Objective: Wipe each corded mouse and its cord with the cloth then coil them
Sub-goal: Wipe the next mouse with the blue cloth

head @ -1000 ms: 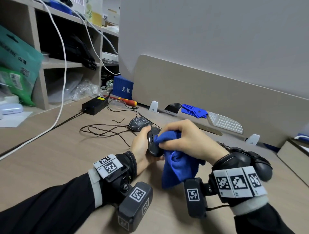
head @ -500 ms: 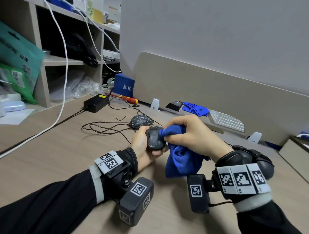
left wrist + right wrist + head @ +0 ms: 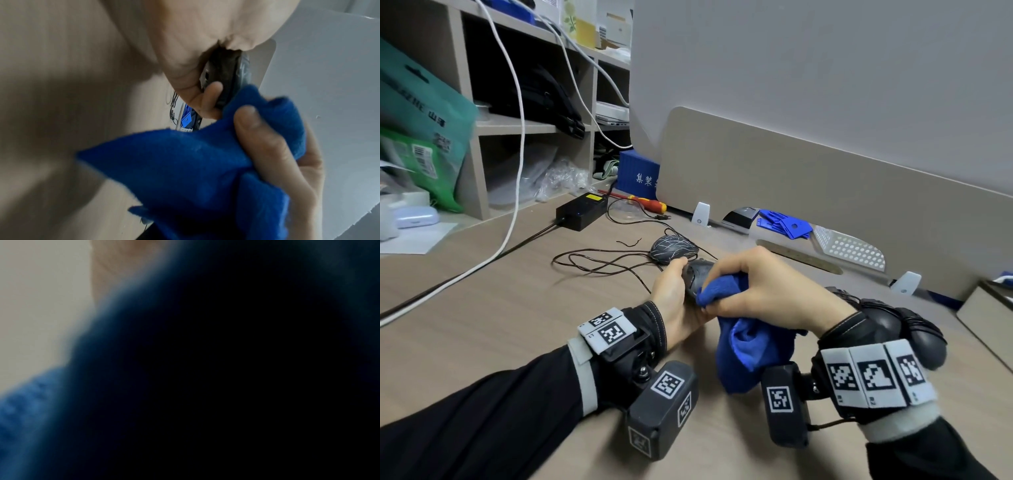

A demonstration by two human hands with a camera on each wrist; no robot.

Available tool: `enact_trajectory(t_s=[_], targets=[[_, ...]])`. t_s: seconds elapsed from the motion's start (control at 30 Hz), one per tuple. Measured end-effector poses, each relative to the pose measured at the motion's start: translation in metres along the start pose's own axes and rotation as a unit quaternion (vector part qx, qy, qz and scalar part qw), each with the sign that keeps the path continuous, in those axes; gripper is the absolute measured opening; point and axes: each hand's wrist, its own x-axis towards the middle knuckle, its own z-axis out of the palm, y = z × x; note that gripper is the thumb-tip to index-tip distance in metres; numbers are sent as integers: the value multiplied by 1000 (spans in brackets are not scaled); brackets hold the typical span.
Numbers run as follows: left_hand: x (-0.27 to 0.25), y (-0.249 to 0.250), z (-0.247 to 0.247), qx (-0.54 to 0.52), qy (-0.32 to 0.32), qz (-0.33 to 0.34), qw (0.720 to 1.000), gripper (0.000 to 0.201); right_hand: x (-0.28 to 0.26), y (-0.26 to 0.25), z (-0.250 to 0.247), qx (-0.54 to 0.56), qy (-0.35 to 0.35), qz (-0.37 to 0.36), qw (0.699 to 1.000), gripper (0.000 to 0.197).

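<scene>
The left hand (image 3: pixel 674 301) grips a dark mouse (image 3: pixel 697 274) above the desk (image 3: pixel 500 325); the right hand (image 3: pixel 767 291) pinches a blue cloth (image 3: pixel 750 356) against it. The left wrist view shows the mouse's underside; the right wrist view shows only blurred cloth.

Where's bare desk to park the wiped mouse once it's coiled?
Bare desk lies left of the left hand, between the white cable and the sleeve. Another strip runs right of the right hand, before the perforated tray. Crowded: behind the hands, where the patterned mouse, its loose cord and the power brick sit.
</scene>
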Motion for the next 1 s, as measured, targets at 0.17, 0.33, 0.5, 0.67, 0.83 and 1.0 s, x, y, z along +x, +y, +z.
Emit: enact_trajectory(t_s=[0.17, 0.33, 0.5, 0.67, 0.83, 1.0], targets=[[2, -3, 5, 3, 15, 5, 1000, 37, -10, 9, -18, -19, 23, 52, 998, 12], [7, -8, -1, 2, 19, 24, 1000, 41, 4, -4, 10, -59, -19, 5, 998, 13], [8, -10, 2, -1, 0, 17, 1000, 56, -8, 6, -13, -41, -22, 70, 996, 11], [14, -13, -4, 28, -5, 30, 999, 47, -1, 1, 0, -41, -29, 47, 998, 12], [17, -18, -3, 58, 19, 76, 995, 54, 2, 6, 1, -20, 30, 48, 998, 8], [15, -24, 3, 72, -3, 105, 992, 23, 3, 8, -5, -45, 104, 58, 992, 1]])
